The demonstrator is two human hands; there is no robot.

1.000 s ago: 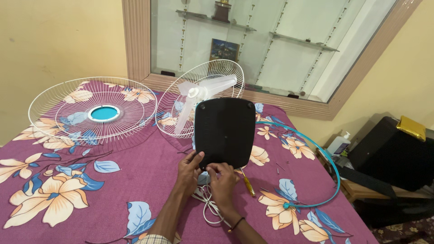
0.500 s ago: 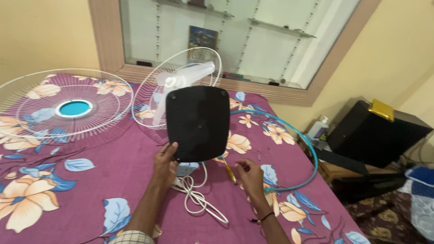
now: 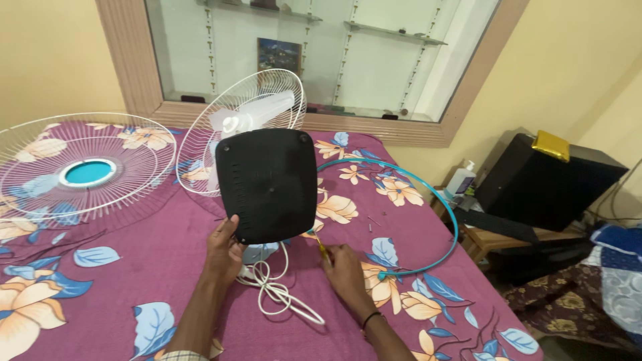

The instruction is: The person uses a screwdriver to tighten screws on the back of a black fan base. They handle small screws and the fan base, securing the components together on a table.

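While upright, black fan base [image 3: 267,184] in left hand [image 3: 224,251].

Even, warm indoor light fills the room; nothing is dim. The glass cabinet [image 3: 301,60] is the brightest zone, its pale interior slightly washed out. The black fan base [image 3: 267,186] reads as a flat dark mass with little surface detail. Soft shadows lie under the wire grille [image 3: 73,174] on the bed [image 3: 134,267]. Focus is sharp centrally; straight lines bow slightly toward the frame edges, a wide-angle effect.
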